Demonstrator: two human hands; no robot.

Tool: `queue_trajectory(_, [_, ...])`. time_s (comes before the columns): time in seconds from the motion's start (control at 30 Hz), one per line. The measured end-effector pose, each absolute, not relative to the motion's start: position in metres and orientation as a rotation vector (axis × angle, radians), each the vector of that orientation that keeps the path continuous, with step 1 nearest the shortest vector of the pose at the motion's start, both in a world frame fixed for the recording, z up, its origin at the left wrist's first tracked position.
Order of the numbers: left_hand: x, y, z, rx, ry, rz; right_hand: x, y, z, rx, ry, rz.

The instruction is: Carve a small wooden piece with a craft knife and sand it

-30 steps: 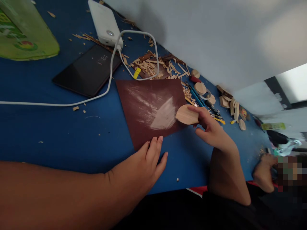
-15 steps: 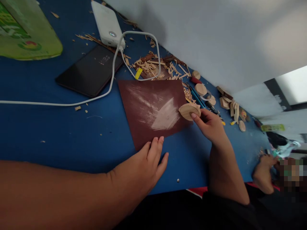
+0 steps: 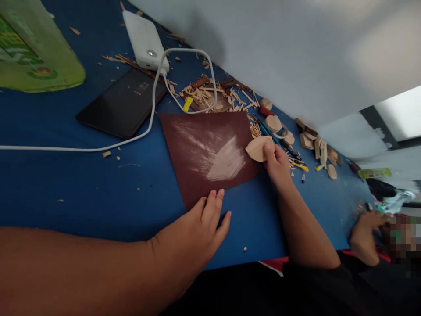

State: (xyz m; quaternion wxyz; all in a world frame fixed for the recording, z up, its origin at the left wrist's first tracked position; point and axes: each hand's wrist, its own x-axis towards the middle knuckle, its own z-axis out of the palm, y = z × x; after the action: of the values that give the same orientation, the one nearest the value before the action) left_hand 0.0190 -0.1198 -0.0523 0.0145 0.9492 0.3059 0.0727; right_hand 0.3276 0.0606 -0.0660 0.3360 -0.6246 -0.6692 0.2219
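A dark red sheet of sandpaper (image 3: 197, 153), streaked with pale wood dust, lies on the blue table. My left hand (image 3: 200, 224) rests flat at its near edge, fingertips on the sheet and fingers stretched out. Pinched between thumb and fingers of my right hand (image 3: 278, 164) is a leaf-shaped piece of wood (image 3: 258, 148), light in colour and pointed at its left end. I hold it over the right edge of the sandpaper, its broad face turned up to me. The fingers behind the wood are partly hidden.
Wood shavings (image 3: 207, 96) pile up behind the sandpaper. A phone (image 3: 115, 105) and a white power bank (image 3: 144, 39) with a looping cable lie left. Round wood discs (image 3: 272, 123), pens and offcuts (image 3: 309, 140) line the wall. Another person's arm (image 3: 363, 237) is far right.
My right hand has turned the wooden piece so its face shows more fully, and the wrist has swung slightly left. My left hand stays on the sandpaper.
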Motion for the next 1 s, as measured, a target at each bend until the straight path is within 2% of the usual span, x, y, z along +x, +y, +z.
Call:
queue_trajectory(0.37, [0.028, -0.125, -0.072, 2.991, 1.120, 0.399, 0.322, 0.058, -0.063, -1.658, -1.802, 0.476])
queue_trajectory(0.83, [0.031, -0.127, -0.076, 2.941, 1.102, 0.349, 0.318, 0.052, -0.056, -1.629, -1.910, 0.378])
queue_trajectory(1.0, [0.026, -0.122, -0.064, 2.970, 1.095, 0.312, 0.316, 0.045, -0.049, -1.485, -2.090, 0.205])
